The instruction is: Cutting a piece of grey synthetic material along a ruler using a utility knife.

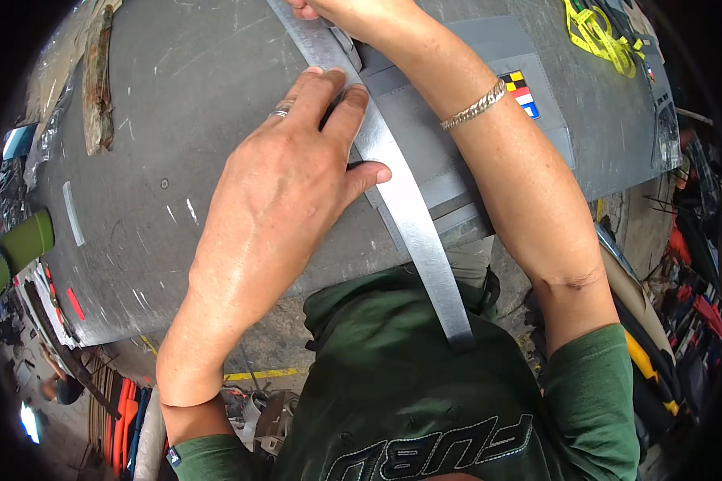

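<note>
A long metal straightedge runs slantwise from the table's far side to over its near edge, its near end reaching my shirt. My left hand lies on it with fingers stretched forward and the thumb across the metal, pressing it down. Beneath and to the right of the metal is a flat grey fabric piece with stitched seams and a small patch of coloured flags. At the top edge my right hand is mostly cut off; its visible fingertips are curled beside the straightedge's far part. What they hold cannot be made out.
The scuffed dark grey tabletop curves away around the work. A worn wooden strip lies at far left, a green cylinder at the left edge. A yellow measuring tape is heaped at far right. Fabric rolls stand at right.
</note>
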Motion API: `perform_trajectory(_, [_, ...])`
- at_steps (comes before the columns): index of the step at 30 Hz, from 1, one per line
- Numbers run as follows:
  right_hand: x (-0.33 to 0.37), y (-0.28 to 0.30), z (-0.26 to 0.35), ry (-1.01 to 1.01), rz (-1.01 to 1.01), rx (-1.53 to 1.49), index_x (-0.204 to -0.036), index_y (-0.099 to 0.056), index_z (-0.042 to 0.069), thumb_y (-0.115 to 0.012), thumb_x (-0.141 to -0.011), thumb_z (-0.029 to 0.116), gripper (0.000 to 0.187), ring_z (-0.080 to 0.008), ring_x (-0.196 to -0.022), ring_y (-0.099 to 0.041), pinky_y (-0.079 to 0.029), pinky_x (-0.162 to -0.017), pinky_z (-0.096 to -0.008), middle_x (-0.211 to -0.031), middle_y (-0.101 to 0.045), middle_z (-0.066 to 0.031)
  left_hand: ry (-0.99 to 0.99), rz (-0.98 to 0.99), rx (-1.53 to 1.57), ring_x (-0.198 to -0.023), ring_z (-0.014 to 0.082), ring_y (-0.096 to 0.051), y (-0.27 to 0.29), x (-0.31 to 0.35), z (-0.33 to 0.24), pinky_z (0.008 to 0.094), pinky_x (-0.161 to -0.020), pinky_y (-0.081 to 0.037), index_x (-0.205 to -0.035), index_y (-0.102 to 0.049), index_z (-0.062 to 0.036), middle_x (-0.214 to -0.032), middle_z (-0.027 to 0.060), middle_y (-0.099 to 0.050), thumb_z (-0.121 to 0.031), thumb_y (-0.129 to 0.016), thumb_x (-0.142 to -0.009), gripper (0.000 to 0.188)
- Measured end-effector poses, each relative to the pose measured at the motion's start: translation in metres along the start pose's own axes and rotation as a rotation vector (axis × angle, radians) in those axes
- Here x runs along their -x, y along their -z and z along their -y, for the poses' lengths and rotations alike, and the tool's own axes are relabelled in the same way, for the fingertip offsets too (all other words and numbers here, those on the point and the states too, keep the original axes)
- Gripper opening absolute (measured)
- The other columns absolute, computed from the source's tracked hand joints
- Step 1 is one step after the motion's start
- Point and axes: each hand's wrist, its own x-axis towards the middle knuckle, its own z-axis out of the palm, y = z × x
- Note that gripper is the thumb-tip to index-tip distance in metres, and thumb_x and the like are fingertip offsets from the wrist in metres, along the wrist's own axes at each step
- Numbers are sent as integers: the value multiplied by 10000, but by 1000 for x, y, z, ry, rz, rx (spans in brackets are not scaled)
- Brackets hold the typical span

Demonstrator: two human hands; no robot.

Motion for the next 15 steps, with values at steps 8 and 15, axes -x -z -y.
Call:
perform_trajectory(8, [-2, -1, 4, 45, -22, 9, -858, -638, -82, -326, -1082, 444, 651, -487, -857, -666, -488, -825, -526, -806, -658, -320, -19, -33, -6, -1154, 398, -658, 0, 1, -1, 462, -965, -556, -1325, -622, -17, -1384, 166, -595, -390, -743, -898, 580])
perform_trajectory(15, [4, 11, 47, 188, -1, -106, -950, -586, -13, -359, -1110, 408, 505, -287, -600, -621, -507, -596, -409, -707, -616, -170, -26, -36, -28, -1126, 407, -663, -1, 4, 2, 462, -952, -556, -1311, -622, -7, -1371, 176, -600, -392, -738, -910, 568])
